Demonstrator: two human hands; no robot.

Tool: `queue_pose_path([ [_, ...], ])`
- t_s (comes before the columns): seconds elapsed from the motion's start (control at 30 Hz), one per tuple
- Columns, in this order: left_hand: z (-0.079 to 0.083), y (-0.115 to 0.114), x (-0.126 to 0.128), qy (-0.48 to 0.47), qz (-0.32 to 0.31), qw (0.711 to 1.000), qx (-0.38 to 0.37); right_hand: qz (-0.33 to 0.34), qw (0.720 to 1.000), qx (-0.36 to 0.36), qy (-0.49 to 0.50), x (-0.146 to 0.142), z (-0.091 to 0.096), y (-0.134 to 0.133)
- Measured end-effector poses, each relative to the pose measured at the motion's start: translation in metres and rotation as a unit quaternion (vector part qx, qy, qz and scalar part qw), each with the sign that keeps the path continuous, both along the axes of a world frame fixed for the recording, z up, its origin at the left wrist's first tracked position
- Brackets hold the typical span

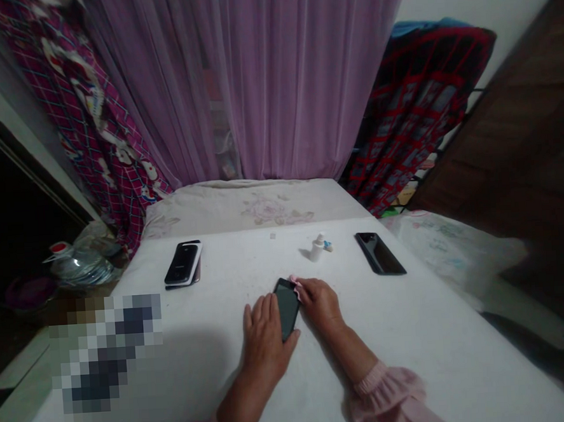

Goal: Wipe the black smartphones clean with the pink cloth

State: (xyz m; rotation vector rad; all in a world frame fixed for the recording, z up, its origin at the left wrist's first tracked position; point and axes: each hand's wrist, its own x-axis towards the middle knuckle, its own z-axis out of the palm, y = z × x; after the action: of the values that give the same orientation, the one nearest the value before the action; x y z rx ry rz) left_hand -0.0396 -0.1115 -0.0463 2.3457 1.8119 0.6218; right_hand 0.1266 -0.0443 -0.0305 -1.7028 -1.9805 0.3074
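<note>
Left hand (266, 345) against a smartphone (286, 306), pink cloth (294, 284) in right hand (319, 303)

- A bed (210, 285) under a white sheet, seen from its near edge
- A cream pillow (248, 207) with a faded pink flower print, lying across the far end
- A black phone (182, 263), left of middle, stacked on a white flat item (199, 254)
- A small white bottle (317, 248), upright or nearly so, toward the far middle
- A tiny blue-and-white object (329, 246) just right of the bottle
- A small white square (272, 236) near the far end of the sheet
- A black smartphone (379, 253), lying face up on the right
- A dark phone (286, 306), near the middle
</note>
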Motion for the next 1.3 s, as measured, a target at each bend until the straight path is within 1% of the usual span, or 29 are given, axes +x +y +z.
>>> queue_pose_path([
  [0.1, -0.007, 0.000, -0.001, -0.004, -0.012, 1.000, 0.021, 0.028, 0.999, -0.014, -0.007, -0.003, 0.004, 0.006],
  [0.23, -0.006, 0.006, -0.002, -0.004, -0.014, 0.999, 0.035, 0.057, 0.998, -0.025, -0.006, -0.016, 0.010, 0.018],
  [0.4, -0.005, 0.006, -0.001, -0.004, -0.016, 0.999, 0.034, 0.060, 0.998, -0.032, 0.003, -0.032, 0.012, 0.028],
  [0.5, -0.006, 0.006, -0.001, -0.011, -0.005, 0.999, 0.037, 0.050, 0.998, -0.035, 0.009, -0.025, 0.011, 0.022],
  [0.63, -0.008, 0.007, -0.001, -0.017, -0.006, 0.999, 0.034, 0.027, 0.999, -0.030, 0.024, -0.001, 0.008, 0.001],
  [0.77, -0.005, 0.009, -0.001, -0.016, -0.017, 1.000, 0.017, -0.001, 0.997, 0.000, 0.071, 0.019, 0.003, -0.017],
  [0.87, 0.007, 0.016, -0.007, -0.003, -0.038, 0.999, -0.023, -0.024, 0.991, -0.001, 0.133, 0.028, -0.001, -0.020],
  [0.97, 0.020, 0.027, -0.022, 0.019, -0.090, 0.994, -0.063, -0.063, 0.966, -0.016, 0.250, 0.034, -0.004, -0.016],
  [1.0, 0.022, 0.031, -0.029, 0.027, -0.110, 0.991, -0.066, -0.079, 0.954, -0.015, 0.290, 0.035, -0.005, -0.015],
  [1.03, 0.023, 0.034, -0.036, 0.035, -0.118, 0.991, -0.060, -0.092, 0.942, -0.011, 0.323, 0.036, -0.005, -0.013],
  [1.07, 0.021, 0.036, -0.043, 0.039, -0.108, 0.992, -0.045, -0.102, 0.933, -0.007, 0.346, 0.037, -0.005, -0.012],
  [1.13, 0.014, 0.037, -0.055, 0.037, -0.076, 0.996, -0.011, -0.105, 0.926, -0.003, 0.363, 0.037, -0.004, -0.010],
  [1.17, 0.009, 0.036, -0.059, 0.031, -0.056, 0.998, 0.007, -0.101, 0.928, -0.005, 0.358, 0.036, -0.002, -0.009],
  [1.23, -0.001, 0.034, -0.064, 0.016, -0.004, 0.999, 0.039, -0.081, 0.942, -0.012, 0.326, 0.035, 0.001, -0.007],
  [1.3, -0.008, 0.033, -0.066, 0.001, 0.031, 0.998, 0.061, -0.059, 0.956, -0.014, 0.287, 0.032, 0.004, -0.002],
])
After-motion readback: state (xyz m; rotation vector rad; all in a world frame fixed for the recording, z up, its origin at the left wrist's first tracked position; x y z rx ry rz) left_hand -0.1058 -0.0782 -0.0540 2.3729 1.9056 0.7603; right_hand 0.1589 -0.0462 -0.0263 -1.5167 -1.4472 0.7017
